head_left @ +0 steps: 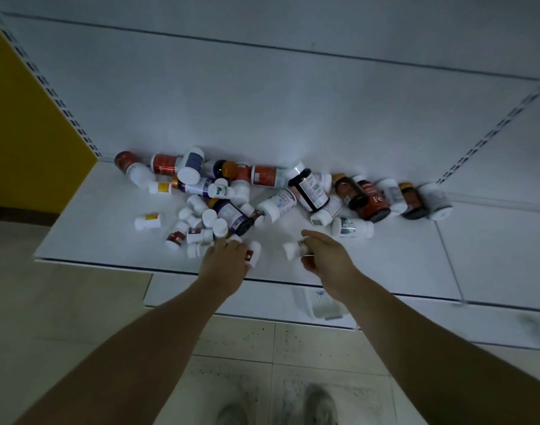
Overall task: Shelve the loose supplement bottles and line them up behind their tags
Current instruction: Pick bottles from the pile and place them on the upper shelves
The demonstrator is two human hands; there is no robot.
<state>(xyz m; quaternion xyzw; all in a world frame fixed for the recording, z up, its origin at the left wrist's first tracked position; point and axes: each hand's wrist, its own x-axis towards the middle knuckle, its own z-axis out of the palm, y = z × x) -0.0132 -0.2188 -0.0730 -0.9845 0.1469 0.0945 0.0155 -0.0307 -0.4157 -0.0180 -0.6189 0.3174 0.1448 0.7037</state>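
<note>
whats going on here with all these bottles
A person is sorting a heap of supplement bottles lying tumbled on a white shelf. The left hand grips a small red-labelled bottle at the heap's front edge, and the right hand pinches a small white bottle. None are lined up yet.

Legible text: I can read only the white letters "Fe" on the red label of a dark brown bottle (373, 201) lying on its side; the rest of the word is lost to me. Left of that bottle, a white-capped dark bottle (310, 189) carries a panel of fine print. Farther left, a purple-labelled bottle (231, 213) shows a barcode. I can resolve neither.
</note>
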